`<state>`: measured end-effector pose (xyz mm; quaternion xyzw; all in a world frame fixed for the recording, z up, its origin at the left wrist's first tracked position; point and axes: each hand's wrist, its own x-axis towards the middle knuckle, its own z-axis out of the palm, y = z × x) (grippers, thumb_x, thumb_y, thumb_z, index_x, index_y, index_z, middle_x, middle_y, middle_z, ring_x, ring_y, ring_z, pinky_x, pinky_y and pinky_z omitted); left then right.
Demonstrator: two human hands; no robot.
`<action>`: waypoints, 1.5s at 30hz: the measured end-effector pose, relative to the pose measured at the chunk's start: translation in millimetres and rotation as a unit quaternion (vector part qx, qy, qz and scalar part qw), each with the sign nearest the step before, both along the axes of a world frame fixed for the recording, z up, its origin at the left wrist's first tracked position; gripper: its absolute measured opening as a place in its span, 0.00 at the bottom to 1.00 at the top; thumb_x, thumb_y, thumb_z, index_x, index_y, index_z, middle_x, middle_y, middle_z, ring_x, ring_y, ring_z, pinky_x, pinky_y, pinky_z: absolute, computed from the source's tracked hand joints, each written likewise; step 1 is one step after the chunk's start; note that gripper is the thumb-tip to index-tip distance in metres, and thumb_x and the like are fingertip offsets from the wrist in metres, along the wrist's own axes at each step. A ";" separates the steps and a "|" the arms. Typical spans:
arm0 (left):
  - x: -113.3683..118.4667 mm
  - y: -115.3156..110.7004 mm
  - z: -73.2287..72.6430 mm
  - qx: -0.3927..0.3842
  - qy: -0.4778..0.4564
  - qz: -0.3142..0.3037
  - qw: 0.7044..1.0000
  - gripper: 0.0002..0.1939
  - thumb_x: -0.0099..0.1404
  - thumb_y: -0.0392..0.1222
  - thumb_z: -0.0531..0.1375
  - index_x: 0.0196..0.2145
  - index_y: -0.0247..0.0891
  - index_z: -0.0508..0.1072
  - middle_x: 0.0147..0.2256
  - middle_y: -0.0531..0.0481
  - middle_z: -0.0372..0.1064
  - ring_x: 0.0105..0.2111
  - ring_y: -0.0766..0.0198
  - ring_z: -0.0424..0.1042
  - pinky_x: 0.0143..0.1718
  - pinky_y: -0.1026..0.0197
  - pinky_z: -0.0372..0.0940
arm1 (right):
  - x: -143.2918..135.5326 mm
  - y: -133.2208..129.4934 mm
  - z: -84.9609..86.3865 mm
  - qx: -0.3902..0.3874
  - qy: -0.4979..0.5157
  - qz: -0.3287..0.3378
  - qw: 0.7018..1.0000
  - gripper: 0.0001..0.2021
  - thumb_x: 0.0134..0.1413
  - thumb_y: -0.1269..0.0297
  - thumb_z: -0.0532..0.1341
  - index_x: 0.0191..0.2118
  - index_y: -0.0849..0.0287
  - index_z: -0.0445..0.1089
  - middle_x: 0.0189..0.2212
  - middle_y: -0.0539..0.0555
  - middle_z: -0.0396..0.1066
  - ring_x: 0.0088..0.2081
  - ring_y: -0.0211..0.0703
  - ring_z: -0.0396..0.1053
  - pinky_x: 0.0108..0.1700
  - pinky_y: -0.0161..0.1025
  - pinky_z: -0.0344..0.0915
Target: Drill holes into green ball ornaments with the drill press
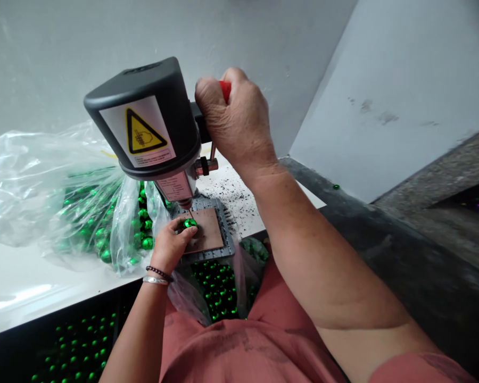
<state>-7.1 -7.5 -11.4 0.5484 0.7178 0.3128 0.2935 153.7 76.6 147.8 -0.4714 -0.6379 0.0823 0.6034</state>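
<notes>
My left hand (171, 242) steadies a shiny green ball (190, 223) between thumb and fingers on a flat brown board (211, 234). That board lies on the slotted grey base (228, 244) of a small bench drill press (151, 117). The thin drill bit (191, 214) comes down at the ball; whether its tip is inside cannot be made out. Up at the right of the black motor housing, my right hand (237, 114) is closed around the red handle (225, 90) of the drill press lever.
A clear plastic bag (51, 186) of green balls (104, 244) spreads over the white table (19, 282) at left. Dark shavings (233, 199) litter the table behind the base. Below the edge, another bag holds more green balls (217, 290). One stray ball (336, 186) lies on the floor.
</notes>
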 end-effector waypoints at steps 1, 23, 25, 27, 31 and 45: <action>1.7 0.4 0.6 -0.015 -0.004 -0.006 1.000 0.19 0.53 0.49 0.59 0.42 0.40 0.73 0.30 0.51 0.74 0.25 0.65 0.70 0.27 0.64 0.64 | 0.2 0.0 -0.3 0.001 0.002 0.002 1.000 0.17 0.51 0.49 0.45 0.23 0.58 0.52 0.19 0.45 0.50 0.23 0.29 0.46 0.28 0.31 0.46; 13.0 4.0 7.7 -0.007 0.208 -0.061 0.976 0.19 0.55 0.50 0.58 0.43 0.39 0.74 0.39 0.45 0.73 0.37 0.59 0.69 0.39 0.61 0.59 | 11.2 -78.0 -45.3 0.082 -0.035 -0.013 0.996 0.06 0.48 0.66 0.55 0.25 0.57 0.55 0.17 0.43 0.51 0.20 0.27 0.49 0.25 0.30 0.54; 13.5 3.1 7.4 -0.003 0.205 -0.061 0.977 0.18 0.56 0.50 0.58 0.42 0.40 0.74 0.39 0.45 0.72 0.37 0.59 0.69 0.39 0.61 0.59 | 10.8 -81.6 -56.0 0.100 -0.046 -0.024 0.994 0.05 0.48 0.66 0.55 0.26 0.57 0.55 0.17 0.43 0.53 0.19 0.27 0.51 0.24 0.30 0.54; 13.6 2.6 6.9 0.003 0.199 -0.061 0.978 0.18 0.56 0.49 0.58 0.43 0.41 0.74 0.40 0.46 0.72 0.38 0.58 0.69 0.40 0.61 0.59 | 10.0 -82.5 -65.3 0.112 -0.054 -0.032 0.992 0.04 0.49 0.67 0.54 0.27 0.57 0.56 0.18 0.43 0.55 0.19 0.27 0.53 0.23 0.30 0.55; 13.3 2.0 6.6 -0.004 0.198 -0.059 0.978 0.17 0.56 0.49 0.58 0.42 0.41 0.74 0.41 0.45 0.72 0.40 0.57 0.69 0.40 0.60 0.59 | 8.5 -81.0 -77.5 0.138 -0.059 -0.049 0.987 0.03 0.50 0.66 0.54 0.29 0.57 0.57 0.19 0.44 0.58 0.20 0.29 0.55 0.23 0.31 0.56; 13.3 0.1 2.7 -0.002 0.205 -0.050 0.977 0.18 0.56 0.50 0.58 0.43 0.42 0.73 0.41 0.45 0.72 0.40 0.56 0.69 0.39 0.60 0.60 | -1.6 -81.5 -95.4 0.152 0.020 -0.044 0.987 0.02 0.50 0.68 0.55 0.32 0.58 0.61 0.22 0.46 0.62 0.23 0.29 0.61 0.25 0.30 0.60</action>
